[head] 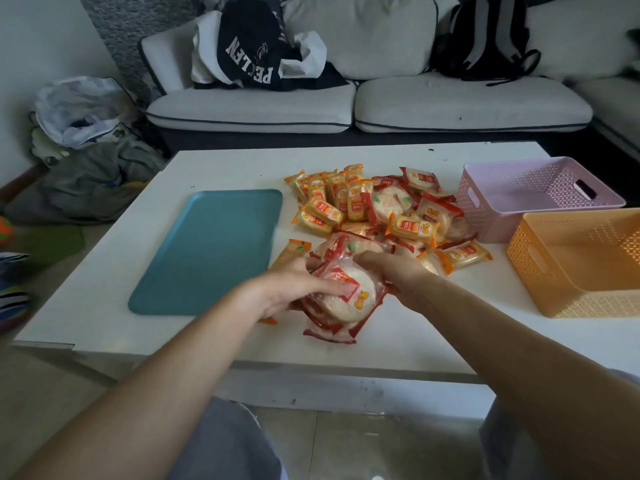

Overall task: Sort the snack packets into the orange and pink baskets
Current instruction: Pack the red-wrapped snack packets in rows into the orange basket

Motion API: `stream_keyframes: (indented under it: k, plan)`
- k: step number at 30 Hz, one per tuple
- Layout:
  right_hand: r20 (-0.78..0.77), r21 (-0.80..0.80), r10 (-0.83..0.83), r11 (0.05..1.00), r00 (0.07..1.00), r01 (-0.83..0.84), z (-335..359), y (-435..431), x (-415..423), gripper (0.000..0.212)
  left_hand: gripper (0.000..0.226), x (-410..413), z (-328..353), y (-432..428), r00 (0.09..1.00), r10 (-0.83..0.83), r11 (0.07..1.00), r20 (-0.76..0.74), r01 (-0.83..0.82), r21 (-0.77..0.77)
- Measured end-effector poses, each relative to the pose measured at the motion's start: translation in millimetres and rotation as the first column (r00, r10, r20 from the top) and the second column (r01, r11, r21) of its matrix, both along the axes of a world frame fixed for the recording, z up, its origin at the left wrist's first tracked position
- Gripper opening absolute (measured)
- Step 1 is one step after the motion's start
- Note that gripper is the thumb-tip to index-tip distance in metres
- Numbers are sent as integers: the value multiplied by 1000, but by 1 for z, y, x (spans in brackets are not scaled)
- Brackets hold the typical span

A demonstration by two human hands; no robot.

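Left hand (287, 289) and right hand (398, 275) clasp one stack of red-edged round cracker packets (346, 301) between them, fingers curled round it from either side, over the near part of the white table (104, 306). A teal tray (207, 251) lies to their left. The orange basket (540, 271) and pink basket (491, 209) stand side by side at the right. The loose packet pile (374, 209) lies on the tabletop beside the pink one.

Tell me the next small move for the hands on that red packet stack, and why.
Probably lift the stack of red rice cracker packets clear of the table and swing it right to the pink basket. Both the left hand and right hand grip it, both baskets look empty, and the orange-wrapped packets seem to suit the orange basket.
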State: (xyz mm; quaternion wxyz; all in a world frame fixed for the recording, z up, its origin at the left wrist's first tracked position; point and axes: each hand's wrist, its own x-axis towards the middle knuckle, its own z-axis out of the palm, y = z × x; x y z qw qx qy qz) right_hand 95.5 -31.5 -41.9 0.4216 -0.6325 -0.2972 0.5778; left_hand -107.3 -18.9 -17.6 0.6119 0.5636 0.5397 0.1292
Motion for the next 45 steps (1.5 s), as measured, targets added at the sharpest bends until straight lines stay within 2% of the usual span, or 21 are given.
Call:
stream_keyframes:
  k: [2,3,5,7,10,13,15,17,19,22,24,26,28,30,32,33,34,37,40,41,45]
  plan:
    - [-101,25,-53,998,993,55,8,-3,13,48,63,3,10,0,987,24,998,159,-15,-56]
    - [-151,43,-84,995,985,91,12,-5,19,55,55,4,13,2,974,49,997,219,-33,-76]
    - [-230,71,-150,983,962,170,23,-11,37,56,60,10,19,6,934,104,991,343,-68,-115]
    - [-321,96,-192,968,927,233,35,-18,57,34,77,23,24,11,881,151,984,448,-90,-154]
    - [-399,169,-206,941,893,293,55,-31,89,28,73,59,33,15,775,292,955,560,-208,-210]
    - [-266,274,-325,877,907,395,73,-44,130,18,71,113,37,18,719,357,934,597,-279,-223]
    - [-47,357,-461,821,886,446,80,-56,164,18,68,162,40,14,728,330,944,600,-261,-202]
    - [159,419,-552,788,818,451,83,-72,198,21,67,218,40,8,744,298,953,597,-264,-146]
    - [299,371,-594,793,747,483,78,-86,232,25,81,272,36,2,766,259,962,588,-256,-90]
    - [422,178,-463,885,780,429,71,-99,261,17,75,334,28,-2,877,155,964,456,-234,123]
    - [510,73,-354,926,784,370,61,-101,279,31,81,362,28,-11,934,62,949,352,-164,269]
    - [626,66,-307,937,716,344,56,-98,291,45,94,375,26,-17,981,-42,914,189,-38,403]
    - [767,87,-270,943,583,322,55,-96,302,41,84,378,17,-16,993,-119,846,5,98,524]
    - [841,31,-187,954,508,300,50,-93,309,34,70,368,9,-12,949,-240,690,-204,314,652]
    - [869,-120,-4,968,495,219,45,-90,309,25,43,356,2,-9,811,-271,432,-518,583,688]
    - [869,-200,98,966,484,164,42,-88,307,24,32,348,1,-7,753,-255,345,-607,657,671]
    - [861,-271,189,956,472,114,41,-86,302,25,27,340,-1,-6,723,-244,318,-647,690,650]
    - [871,-306,248,949,423,73,47,-83,284,32,31,312,-4,-1,698,-256,330,-669,714,618]
    - [951,-175,150,982,271,69,53,-75,265,33,39,272,-5,9,666,-282,379,-691,739,558]
    - [958,-136,123,990,261,33,52,-73,257,31,42,261,-3,11,670,-305,402,-677,735,546]
    - [910,-22,117,972,397,-235,36,-60,218,22,54,232,3,15,779,-371,529,-506,625,574]
